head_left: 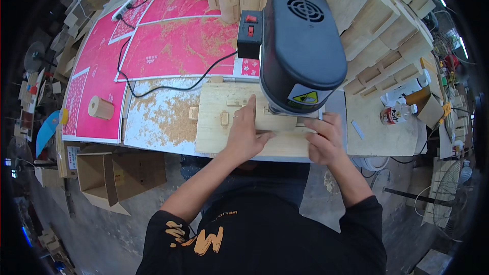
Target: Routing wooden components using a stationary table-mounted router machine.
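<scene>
A dark blue-grey machine head [303, 46] with a round vent and a warning label stands over a pale wooden board [214, 135]. Under its near edge lies a flat wooden block [277, 121], partly covered by the machine. My left hand [243, 135] rests at the block's left end, index finger stretched away from me and thumb along the near side. At the block's right end is my right hand [326, 137], its fingers curled and slightly blurred. What those fingers hold, if anything, is hidden. A small wooden piece [224, 118] sits on the board left of my left hand.
Stacked wooden blocks [379, 30] rise behind the machine and to its right. Sawdust [168, 117] covers the table at left, crossed by a black cable [168, 88]. A wooden cylinder [101, 108] stands on pink sheeting. At right is a plastic bottle [398, 114].
</scene>
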Action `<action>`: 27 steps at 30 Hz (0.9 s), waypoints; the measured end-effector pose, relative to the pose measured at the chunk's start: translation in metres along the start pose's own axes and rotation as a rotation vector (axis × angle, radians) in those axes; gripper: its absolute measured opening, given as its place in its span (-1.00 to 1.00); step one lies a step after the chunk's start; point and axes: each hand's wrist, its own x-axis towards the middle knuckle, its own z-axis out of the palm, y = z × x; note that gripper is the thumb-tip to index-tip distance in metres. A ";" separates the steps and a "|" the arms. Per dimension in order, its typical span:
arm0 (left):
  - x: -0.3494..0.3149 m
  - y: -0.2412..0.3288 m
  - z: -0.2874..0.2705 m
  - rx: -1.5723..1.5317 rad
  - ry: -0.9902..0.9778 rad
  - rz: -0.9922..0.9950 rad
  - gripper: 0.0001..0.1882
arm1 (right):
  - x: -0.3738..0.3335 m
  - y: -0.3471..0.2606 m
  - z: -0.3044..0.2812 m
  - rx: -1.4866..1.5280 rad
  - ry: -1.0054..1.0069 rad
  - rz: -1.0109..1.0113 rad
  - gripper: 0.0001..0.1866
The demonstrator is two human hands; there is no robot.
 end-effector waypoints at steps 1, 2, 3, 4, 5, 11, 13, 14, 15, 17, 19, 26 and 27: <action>0.009 0.001 -0.008 -0.262 -0.072 -0.098 0.18 | 0.012 -0.002 -0.015 0.103 -0.015 0.028 -0.79; 0.016 0.000 -0.014 -0.256 -0.077 -0.102 0.18 | 0.038 -0.007 -0.024 0.169 0.076 0.282 -0.78; 0.026 -0.004 -0.023 -0.191 -0.179 -0.124 0.20 | 0.071 -0.009 -0.028 0.235 0.165 0.535 -0.75; 0.037 -0.006 -0.029 -0.131 -0.280 -0.134 0.22 | 0.106 0.000 -0.034 0.398 0.156 0.713 -0.69; 0.042 -0.009 -0.034 -0.127 -0.282 -0.131 0.22 | 0.125 0.010 -0.036 0.566 0.150 0.891 -0.63; 0.030 0.003 -0.069 -0.070 -0.612 -0.219 0.00 | 0.002 0.014 -0.017 0.124 -0.537 0.674 -0.61; 0.017 0.007 -0.103 -0.004 -0.637 -0.263 -0.02 | -0.027 -0.002 -0.022 0.158 -0.672 0.667 -0.63; 0.012 0.005 -0.119 0.061 -0.657 -0.299 -0.03 | -0.041 -0.002 -0.026 0.212 -0.606 0.862 -0.69; 0.008 0.002 -0.132 0.060 -0.658 -0.305 -0.03 | -0.049 0.000 -0.031 0.263 -0.534 1.058 -0.75; -0.003 0.000 -0.153 0.044 -0.652 -0.380 -0.06 | -0.031 -0.003 -0.036 0.214 -0.571 1.042 -0.72; -0.004 0.001 -0.142 -0.048 -0.644 -0.419 -0.06 | 0.000 -0.027 -0.018 0.080 -0.383 0.621 -0.70; 0.001 0.003 -0.149 0.038 -0.679 -0.313 -0.11 | -0.035 -0.025 -0.008 0.151 -0.411 0.766 -0.70; -0.002 -0.002 -0.161 0.068 -0.678 -0.327 -0.12 | -0.043 -0.019 -0.016 0.150 -0.409 0.768 -0.70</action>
